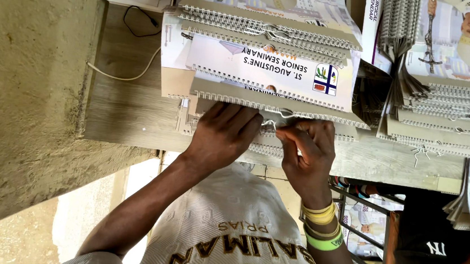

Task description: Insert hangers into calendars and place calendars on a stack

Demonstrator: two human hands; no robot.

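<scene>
Reaching forward from bent elbows, both hands meet at the near edge of the worktop (122,122). On screen the left hand (224,134) lies flat with knuckles up; the right hand (308,155), with yellow and green wristbands (323,227), curls beside it. The pale wooden worktop runs along a rough plaster wall (23,91) — a thin cable (132,72) trails across it. The left grip is loose, fingers spread and pressing a wire-bound calendar (268,146); the right grip is narrow, pinching the wire hanger (272,124) at its spine. Further off — stacked calendars (270,50), more at right (453,100).
</scene>
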